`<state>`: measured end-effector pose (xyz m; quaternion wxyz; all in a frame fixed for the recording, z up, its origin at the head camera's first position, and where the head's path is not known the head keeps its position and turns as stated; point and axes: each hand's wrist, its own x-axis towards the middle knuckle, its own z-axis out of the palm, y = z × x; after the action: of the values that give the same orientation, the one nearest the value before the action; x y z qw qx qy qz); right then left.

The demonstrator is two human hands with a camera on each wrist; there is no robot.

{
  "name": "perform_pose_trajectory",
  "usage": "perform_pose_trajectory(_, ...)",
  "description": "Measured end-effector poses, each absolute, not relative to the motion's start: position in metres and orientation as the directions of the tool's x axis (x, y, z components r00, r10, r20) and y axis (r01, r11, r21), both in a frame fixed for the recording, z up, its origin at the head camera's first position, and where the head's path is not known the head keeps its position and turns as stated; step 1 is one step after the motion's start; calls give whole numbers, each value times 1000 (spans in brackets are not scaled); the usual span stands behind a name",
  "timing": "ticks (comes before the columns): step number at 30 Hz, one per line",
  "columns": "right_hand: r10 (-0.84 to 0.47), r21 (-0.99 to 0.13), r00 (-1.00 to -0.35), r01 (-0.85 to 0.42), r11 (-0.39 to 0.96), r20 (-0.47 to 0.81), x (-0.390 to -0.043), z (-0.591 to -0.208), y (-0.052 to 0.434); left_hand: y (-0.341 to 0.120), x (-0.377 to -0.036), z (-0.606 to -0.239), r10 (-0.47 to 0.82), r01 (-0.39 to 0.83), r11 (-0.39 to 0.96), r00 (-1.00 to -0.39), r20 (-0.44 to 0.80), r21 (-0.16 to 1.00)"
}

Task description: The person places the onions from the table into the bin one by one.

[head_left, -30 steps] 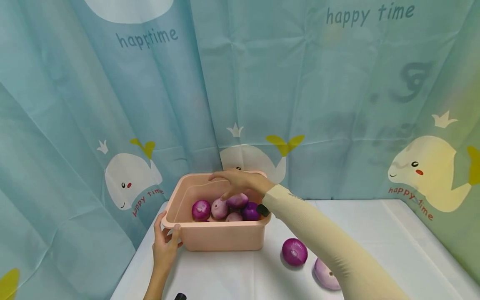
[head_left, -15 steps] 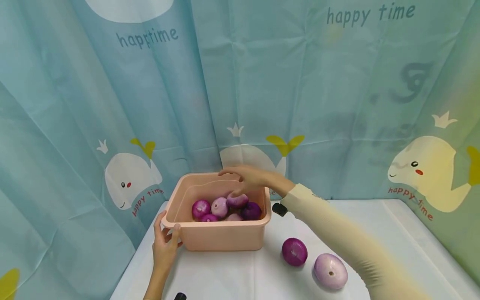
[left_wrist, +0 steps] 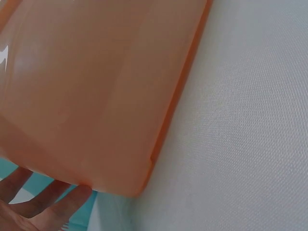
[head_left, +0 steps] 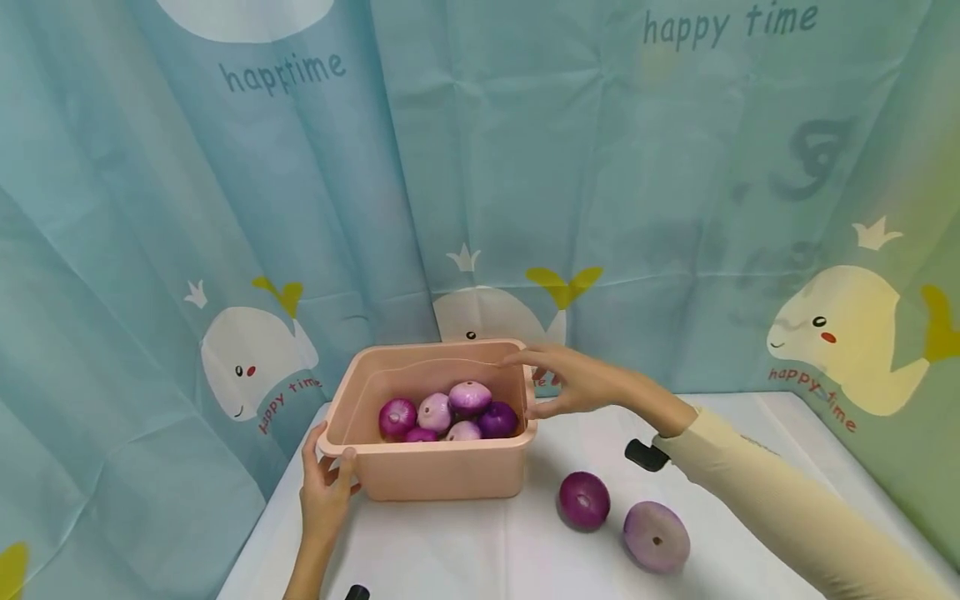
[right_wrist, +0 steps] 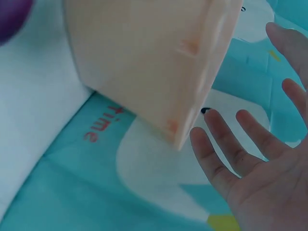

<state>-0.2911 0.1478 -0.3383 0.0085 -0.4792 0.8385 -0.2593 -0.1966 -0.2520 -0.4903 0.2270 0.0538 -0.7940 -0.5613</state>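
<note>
The blue curtain (head_left: 600, 167) with whale prints hangs behind the white cloth table (head_left: 465, 550). The smooth pink plastic tub (head_left: 442, 471) holds round onions. The left hand (head_left: 324, 492) grips its near corner. The right hand (head_left: 581, 383), fingers spread, holds nothing beside the far corner

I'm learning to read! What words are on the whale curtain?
"haprtime", as it reads across a fold, on the curtain at top left.
"happy time" at top right.
"happy time" in red on the left whale.
"happy time" in red under the yellow whale.
Red "time" in the right wrist view.
</note>
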Motion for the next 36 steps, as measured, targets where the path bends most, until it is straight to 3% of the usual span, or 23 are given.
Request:
perform_pose_trajectory(8, -751, -452, -608, -763, 461, 260, -256, -370, 203, -252, -197, -487, -339, 178, 360, -889, 307, 916)
perform_pose_trajectory(22, -702, -583, -684, -658, 477, 198, -203, -438, 265, -252, -195, -489, -341, 179, 355, -889, 306, 918)
perform_pose_trajectory(36, -768, -675, -623, -632, 381, 149, -179, -473, 298, -253, -196, -489, -333, 187, 360, -890, 313, 914)
